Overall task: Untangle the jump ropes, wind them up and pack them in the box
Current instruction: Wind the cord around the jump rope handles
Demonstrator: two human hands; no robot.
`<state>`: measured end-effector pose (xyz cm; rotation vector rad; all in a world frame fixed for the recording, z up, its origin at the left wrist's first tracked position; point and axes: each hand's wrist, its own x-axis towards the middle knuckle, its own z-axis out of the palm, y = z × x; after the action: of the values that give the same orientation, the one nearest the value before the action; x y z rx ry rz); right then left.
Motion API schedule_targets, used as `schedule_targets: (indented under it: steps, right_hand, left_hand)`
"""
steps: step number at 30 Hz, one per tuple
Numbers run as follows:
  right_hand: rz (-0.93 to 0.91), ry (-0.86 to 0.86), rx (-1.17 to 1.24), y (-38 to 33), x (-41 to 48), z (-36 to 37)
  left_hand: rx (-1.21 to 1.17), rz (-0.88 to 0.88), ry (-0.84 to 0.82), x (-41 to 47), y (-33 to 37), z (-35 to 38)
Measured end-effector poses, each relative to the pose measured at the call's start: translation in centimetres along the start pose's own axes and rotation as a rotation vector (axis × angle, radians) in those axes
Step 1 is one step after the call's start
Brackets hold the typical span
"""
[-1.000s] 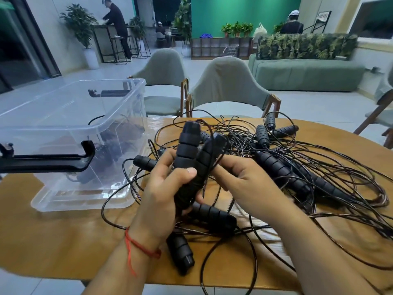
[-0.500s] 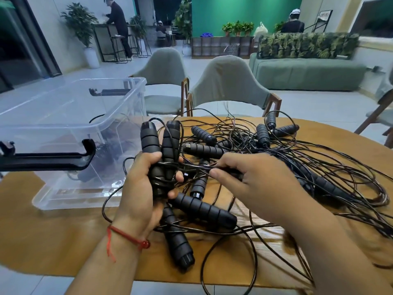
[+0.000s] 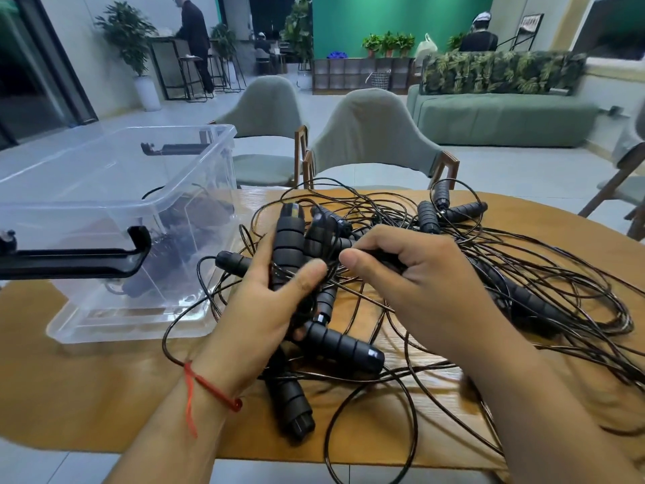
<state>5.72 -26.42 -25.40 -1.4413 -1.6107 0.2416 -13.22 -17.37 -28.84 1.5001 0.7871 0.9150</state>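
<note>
L hand (image 3: pixel 265 309), centre frame, fingers curled round a pair of handles (image 3: pixel 288 239), black ribbed foam, held upright side by side w/ thumb laid across the front. R hand (image 3: pixel 419 284) just to its right, fingers curled, thumb and forefinger pinching a thin black cord (image 3: pixel 384 255) right next to the held pair; can't tell which rope the cord belongs to. Rest of the jump ropes (image 3: pixel 523 274) lie in a tangled heap on the wooden table (image 3: pixel 69 396), spreading from centre to right edge of frame. One loose handle (image 3: pixel 342 345) lies below the hands, another (image 3: pixel 289 403) lower still near the table's front edge, two more (image 3: pixel 427 216) at upper centre-right of the heap. Clear plastic box (image 3: pixel 164 200) sits at left of frame, lid off, black latch (image 3: pixel 76 255) on its near side; some dark ropes already inside (image 3: pixel 195 218), seen thru the wall. Red string bracelet (image 3: pixel 209 389) on L wrist. Two grey-green chairs (image 3: pixel 370 134) behind the table, upper centre.
</note>
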Motion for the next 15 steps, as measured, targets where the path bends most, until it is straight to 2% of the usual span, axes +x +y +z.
schedule_targets:
  steps: [8, 12, 15]
  right_hand:
    - [-0.003, -0.078, -0.010, -0.2, 0.0, -0.5]
    - [-0.078, -0.165, -0.083, -0.5, 0.0, -0.2]
    - [-0.171, -0.166, -0.095, -0.7, 0.3, 0.1]
  left_hand:
    - [0.384, 0.086, -0.008, -0.7, 0.1, 0.5]
    - [0.585, 0.100, -0.030, -0.9, 0.3, 1.1]
    - [0.730, 0.125, -0.100, -1.2, 0.6, 1.6]
